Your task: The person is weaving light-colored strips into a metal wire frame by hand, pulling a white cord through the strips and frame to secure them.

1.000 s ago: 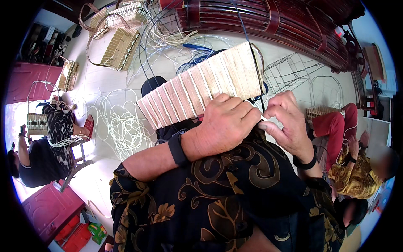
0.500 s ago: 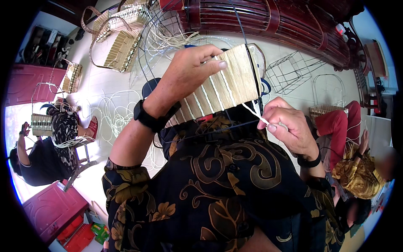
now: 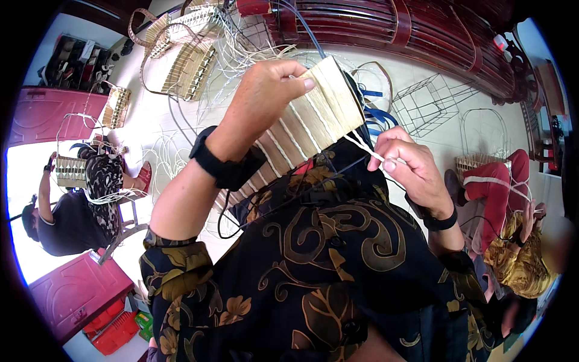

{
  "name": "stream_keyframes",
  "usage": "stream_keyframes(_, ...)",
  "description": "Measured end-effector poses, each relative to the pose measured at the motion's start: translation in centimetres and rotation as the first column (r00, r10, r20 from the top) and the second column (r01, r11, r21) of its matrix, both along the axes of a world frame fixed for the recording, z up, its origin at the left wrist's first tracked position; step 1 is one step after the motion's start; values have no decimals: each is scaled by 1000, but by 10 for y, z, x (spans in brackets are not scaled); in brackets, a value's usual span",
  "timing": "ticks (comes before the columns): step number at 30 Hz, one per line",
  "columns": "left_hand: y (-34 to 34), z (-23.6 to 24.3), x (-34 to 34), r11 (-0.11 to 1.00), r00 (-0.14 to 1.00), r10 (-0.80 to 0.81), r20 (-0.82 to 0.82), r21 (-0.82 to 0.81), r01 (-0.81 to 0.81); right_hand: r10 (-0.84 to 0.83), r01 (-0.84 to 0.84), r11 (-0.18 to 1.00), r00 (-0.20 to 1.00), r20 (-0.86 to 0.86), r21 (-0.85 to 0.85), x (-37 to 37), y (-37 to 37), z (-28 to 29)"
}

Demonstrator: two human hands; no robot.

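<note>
Across my lap lies a basket (image 3: 334,107) of pale, flat fibre strips, tilted, with rows of twisted white cord running over its side. My left hand (image 3: 265,93) is closed on its far edge, thumb lying on the pale face. A white cord (image 3: 357,140) comes off the basket's near right corner, drawn taut. My right hand (image 3: 411,166) pinches that cord between thumb and fingers, a little to the right of the basket. A dark wire loop (image 3: 310,33) rises beyond the basket. The basket's underside is hidden.
Finished-looking baskets (image 3: 192,71) with handles stand on the floor at far left, near loose pale cords (image 3: 166,163). Bare wire frames (image 3: 431,105) lie at far right, before a dark red wooden bench (image 3: 362,24). Seated people work at left (image 3: 66,211) and right (image 3: 518,253).
The basket has tilted and shifted slightly left, with my left hand still on it. My right hand keeps its pinch on the cord and has moved slightly up.
</note>
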State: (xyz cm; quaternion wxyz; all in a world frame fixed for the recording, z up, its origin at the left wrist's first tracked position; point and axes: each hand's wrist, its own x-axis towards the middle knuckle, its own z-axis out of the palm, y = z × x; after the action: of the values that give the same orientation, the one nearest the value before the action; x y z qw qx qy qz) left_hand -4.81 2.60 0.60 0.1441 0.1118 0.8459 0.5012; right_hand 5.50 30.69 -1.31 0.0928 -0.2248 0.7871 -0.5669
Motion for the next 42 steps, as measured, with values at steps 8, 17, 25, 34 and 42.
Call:
stream_keyframes(8,-1,-24,-5,964,982,25,188,256,-73,-51,49,999,990,131,21,-4,4,7)
stream_keyframes(17,3,-16,11,995,987,4,-160,102,12,170,-96,931,968,185,-352,-20,-7,45)
stream_keyframes(25,15,-22,50,983,748,-130,-650,-185,10,303,-151,899,892,335,-412,-31,-31,65)
stream_keyframes(34,24,-30,44,985,774,-43,-632,-157,-73,340,-337,940,919,201,-50,-19,21,86)
stream_keyframes(42,31,-29,31,968,777,-47,-628,-220,-119,-96,94,994,995,36,62,24,166,78)
